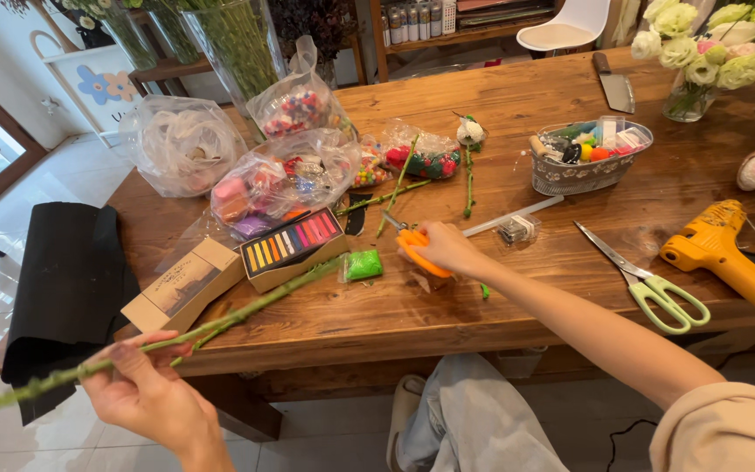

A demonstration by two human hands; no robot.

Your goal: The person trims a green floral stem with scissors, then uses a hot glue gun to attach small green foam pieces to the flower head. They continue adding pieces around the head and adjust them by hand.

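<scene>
Wooden table (500, 306), pretty cluttered, with a shop-like room behind it and a tiled floor off to your left.

Only the head view to go on. Your left hand (146, 393) is closed around a long green stem (246, 310), pinching it low and off the table edge, so the stem runs up and away from that grip, over the table lip toward the box of pastel sticks (293, 240). Your right hand (447, 249) is wrapped shut on a pair of orange-handled snips (412, 245), resting on the tabletop well past the far tip of the stem. Whether the blades are open I can't tell; the hand hides them.

Just beyond the snips lie some cut stems (395, 188) and bags of beads (286, 179). Out to the right of your right hand sit green-handled scissors (653, 284) and a yellow glue gun (727, 258).

My take on doing this bit well: you're holding the stem a long way from its far end, so it'll flop. I'd slide the left grip closer to where the blades will meet it, and keep the fingers clear.
</scene>
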